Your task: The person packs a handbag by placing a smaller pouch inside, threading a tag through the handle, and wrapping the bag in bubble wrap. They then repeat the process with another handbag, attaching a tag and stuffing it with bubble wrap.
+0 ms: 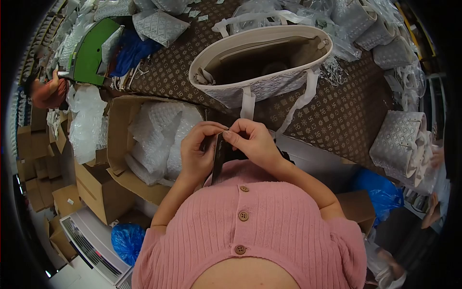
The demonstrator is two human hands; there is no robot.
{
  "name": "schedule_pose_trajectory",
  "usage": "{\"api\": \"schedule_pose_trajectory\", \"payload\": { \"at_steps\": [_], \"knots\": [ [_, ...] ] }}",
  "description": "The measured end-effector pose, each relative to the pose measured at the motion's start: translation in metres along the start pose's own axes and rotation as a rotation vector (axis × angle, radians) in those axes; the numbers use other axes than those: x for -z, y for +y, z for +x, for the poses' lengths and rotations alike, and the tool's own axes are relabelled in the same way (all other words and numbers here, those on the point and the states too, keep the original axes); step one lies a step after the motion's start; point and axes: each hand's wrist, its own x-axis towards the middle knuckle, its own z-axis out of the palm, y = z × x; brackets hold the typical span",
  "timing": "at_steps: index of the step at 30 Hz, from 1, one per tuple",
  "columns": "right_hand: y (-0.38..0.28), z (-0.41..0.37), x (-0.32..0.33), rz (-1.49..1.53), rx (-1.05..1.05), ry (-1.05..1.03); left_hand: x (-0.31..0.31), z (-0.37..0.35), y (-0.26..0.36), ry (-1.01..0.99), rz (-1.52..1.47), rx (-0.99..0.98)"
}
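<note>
My left hand and my right hand meet close in front of my body, fingertips pinched together. Between them is a dark, flat strip, seen nearly edge-on; its exact kind is not clear. The left fingers curl around its upper part, while the right thumb and forefinger press at its top end. Just beyond the hands, a pale grey patterned tote bag stands on the table with its mouth open. Its beige inside shows, and a white strap hangs toward me over the table edge.
A cardboard box with bubble wrap stands left of my hands. More patterned bags line the right side of the brown patterned tablecloth. A green board lies far left, near another person.
</note>
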Motion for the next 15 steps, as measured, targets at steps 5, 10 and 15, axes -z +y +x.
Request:
{"api": "schedule_pose_trajectory", "payload": {
  "at_steps": [5, 10, 15],
  "knots": [
    [0.006, 0.004, 0.001, -0.133, 0.031, 0.03, 0.011, 0.006, -0.003, -0.117, -0.062, 0.091],
    [0.004, 0.0, -0.003, -0.183, 0.189, 0.049, 0.011, 0.0, -0.003, -0.094, -0.141, 0.183],
    [-0.006, -0.006, -0.008, -0.429, 0.355, 0.107, 0.01, -0.005, -0.002, -0.065, -0.196, 0.314]
  ]
}}
